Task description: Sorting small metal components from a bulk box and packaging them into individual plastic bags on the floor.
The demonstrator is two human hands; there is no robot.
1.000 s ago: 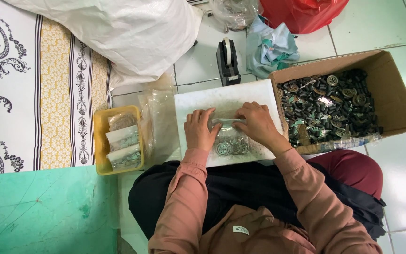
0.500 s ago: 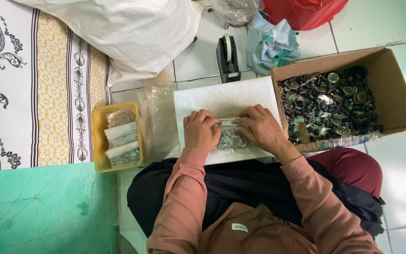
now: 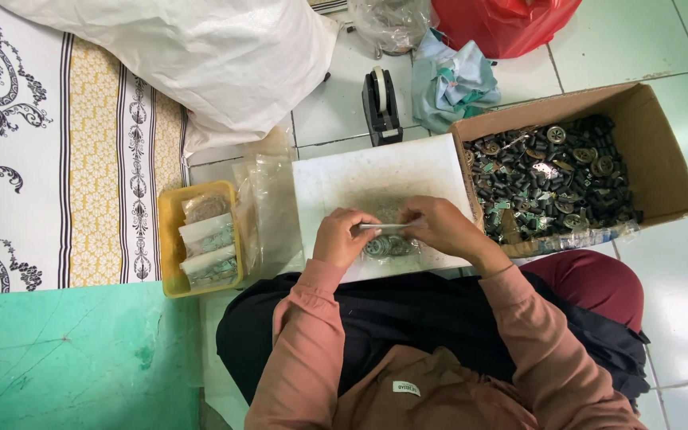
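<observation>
On a white board (image 3: 376, 179) over tiled floor (image 3: 662, 48) — both hands (image 3: 392, 231) pinch a small bag (image 3: 388, 239).

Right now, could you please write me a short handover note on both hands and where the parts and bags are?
Left hand and right hand together pinch the top edge of a small clear bag of round metal parts, over the white board.
Done: three filled bags lie in the yellow tray on the left.
Left: loose parts fill the cardboard box on the right; empty clear bags lie beside the board; a tape dispenser stands behind it.
</observation>
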